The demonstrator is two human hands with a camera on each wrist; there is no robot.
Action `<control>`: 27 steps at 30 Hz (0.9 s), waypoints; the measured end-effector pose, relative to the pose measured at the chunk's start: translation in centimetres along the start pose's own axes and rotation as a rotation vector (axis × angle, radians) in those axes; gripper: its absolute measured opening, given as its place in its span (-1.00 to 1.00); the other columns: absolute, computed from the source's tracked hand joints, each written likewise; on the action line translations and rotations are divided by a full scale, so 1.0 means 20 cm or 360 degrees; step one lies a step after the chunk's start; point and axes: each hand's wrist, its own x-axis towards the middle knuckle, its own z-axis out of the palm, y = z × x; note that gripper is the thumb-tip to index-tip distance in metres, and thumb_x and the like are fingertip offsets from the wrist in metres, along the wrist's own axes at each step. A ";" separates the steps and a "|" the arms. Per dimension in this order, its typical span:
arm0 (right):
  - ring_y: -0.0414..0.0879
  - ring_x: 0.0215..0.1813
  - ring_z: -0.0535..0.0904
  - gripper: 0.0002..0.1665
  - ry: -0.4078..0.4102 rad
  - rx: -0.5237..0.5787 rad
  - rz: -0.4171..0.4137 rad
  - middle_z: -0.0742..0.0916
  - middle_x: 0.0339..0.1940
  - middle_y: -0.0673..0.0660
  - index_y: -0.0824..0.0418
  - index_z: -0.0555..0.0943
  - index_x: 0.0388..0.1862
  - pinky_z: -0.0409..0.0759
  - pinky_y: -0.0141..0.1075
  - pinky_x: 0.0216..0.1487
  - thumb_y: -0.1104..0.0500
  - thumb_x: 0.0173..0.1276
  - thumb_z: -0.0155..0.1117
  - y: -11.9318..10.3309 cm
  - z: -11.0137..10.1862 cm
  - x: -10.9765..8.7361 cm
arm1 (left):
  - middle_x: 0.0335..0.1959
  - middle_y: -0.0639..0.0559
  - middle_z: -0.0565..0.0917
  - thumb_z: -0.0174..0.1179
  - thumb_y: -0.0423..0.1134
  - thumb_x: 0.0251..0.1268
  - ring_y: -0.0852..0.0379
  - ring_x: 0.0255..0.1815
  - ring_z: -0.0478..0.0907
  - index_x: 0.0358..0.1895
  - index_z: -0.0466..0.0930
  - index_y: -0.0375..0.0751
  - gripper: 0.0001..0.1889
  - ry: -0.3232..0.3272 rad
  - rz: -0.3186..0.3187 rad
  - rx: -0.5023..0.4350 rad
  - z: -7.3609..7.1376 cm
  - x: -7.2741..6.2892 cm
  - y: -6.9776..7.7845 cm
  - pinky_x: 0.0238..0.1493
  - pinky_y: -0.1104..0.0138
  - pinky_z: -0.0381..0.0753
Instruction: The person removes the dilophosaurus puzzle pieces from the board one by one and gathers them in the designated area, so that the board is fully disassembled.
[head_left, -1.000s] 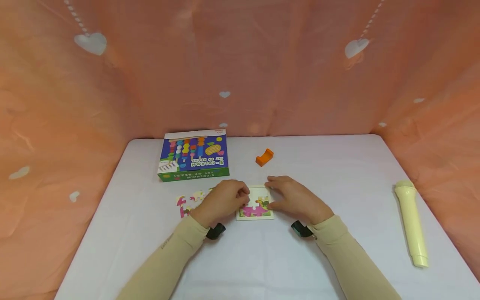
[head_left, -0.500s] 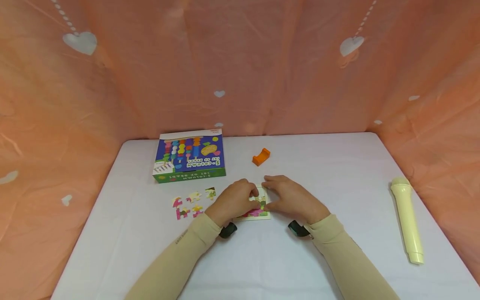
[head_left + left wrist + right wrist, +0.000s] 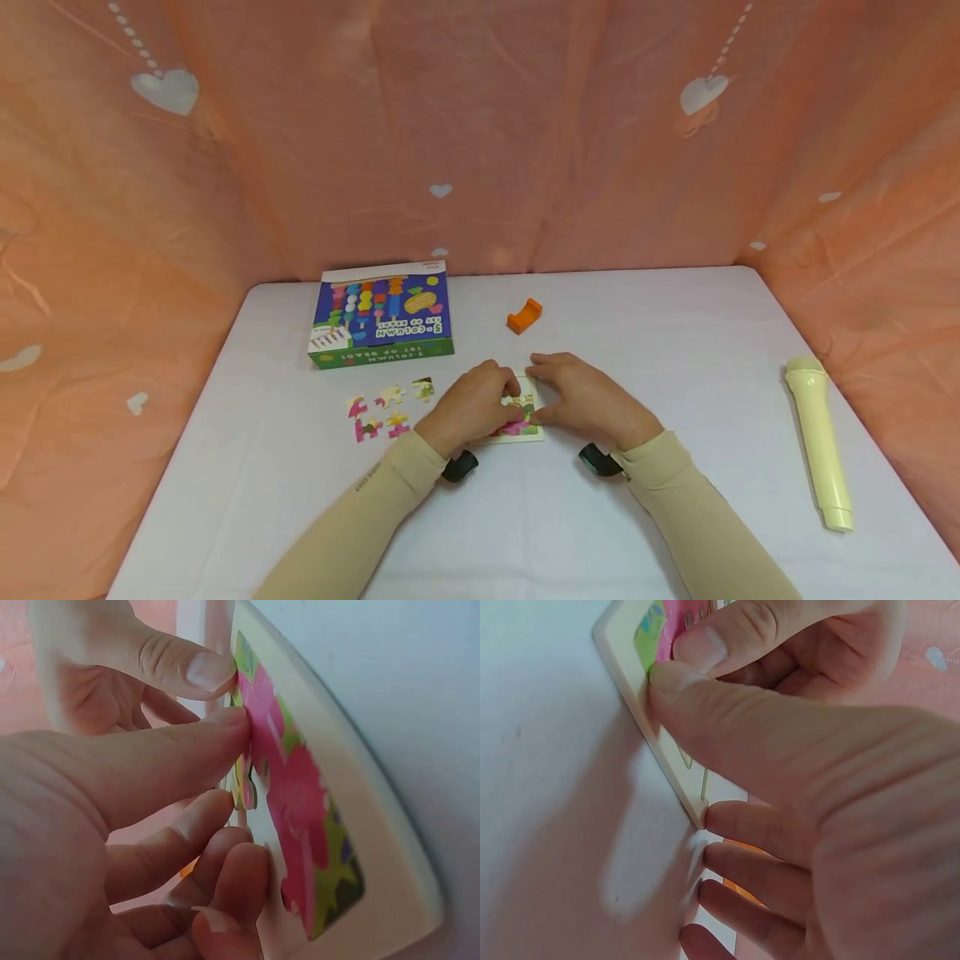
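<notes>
A small square jigsaw puzzle board [image 3: 536,435] with a cream rim lies on the table between both hands. Pink and green pieces [image 3: 296,806] fill part of its recess. My left hand [image 3: 468,408] reaches over the board's left part and pinches a jigsaw piece [image 3: 244,787] between thumb and index finger, right at the laid pieces. The fingers hide most of that piece. On the board's right side, my right hand [image 3: 588,402] rests its thumb on the puzzle near the rim. Its index fingertip touches the far corner, and the other fingers spread beyond it.
Several loose jigsaw pieces [image 3: 367,430] lie left of the left hand. Behind them is a blue and green bead-set box [image 3: 382,317]. An orange curved block [image 3: 524,317] sits beyond the board, and a pale yellow microphone-shaped toy [image 3: 819,446] lies far right.
My left hand has moved right from the loose pieces' side to over the board, uncovering those pieces. My right hand has stayed at the board's right side.
</notes>
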 end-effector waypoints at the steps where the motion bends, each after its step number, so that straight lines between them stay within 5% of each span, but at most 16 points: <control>1: 0.13 0.67 0.41 -0.17 0.0000 -0.0001 -0.0001 0.55 0.62 0.15 0.23 0.60 0.48 0.44 0.07 0.61 -0.01 0.29 0.65 0.00 0.00 0.00 | -0.16 0.04 0.61 0.52 -0.09 0.35 0.08 -0.15 0.53 -0.05 0.76 -0.13 -0.74 0.0003 0.0000 -0.0005 0.00 0.00 0.00 0.03 0.22 0.57; 19: 0.14 0.68 0.40 -0.16 -0.0001 0.0007 -0.0011 0.55 0.62 0.16 0.27 0.59 0.49 0.42 0.09 0.62 -0.01 0.30 0.65 0.01 0.00 0.00 | -0.21 0.06 0.62 0.55 -0.16 0.31 0.09 -0.16 0.52 -0.01 0.75 -0.11 -0.73 0.0004 -0.0024 -0.0140 0.01 0.01 0.00 -0.04 0.26 0.53; 27: 0.15 0.67 0.40 -0.16 -0.0006 -0.0005 -0.0015 0.55 0.62 0.17 0.26 0.60 0.49 0.43 0.09 0.61 -0.01 0.30 0.65 0.00 -0.01 0.00 | -0.30 0.08 0.62 0.48 -0.16 0.40 0.11 -0.23 0.52 -0.09 0.76 -0.06 -0.86 0.0038 0.0059 -0.0116 -0.01 0.00 -0.01 -0.13 0.29 0.49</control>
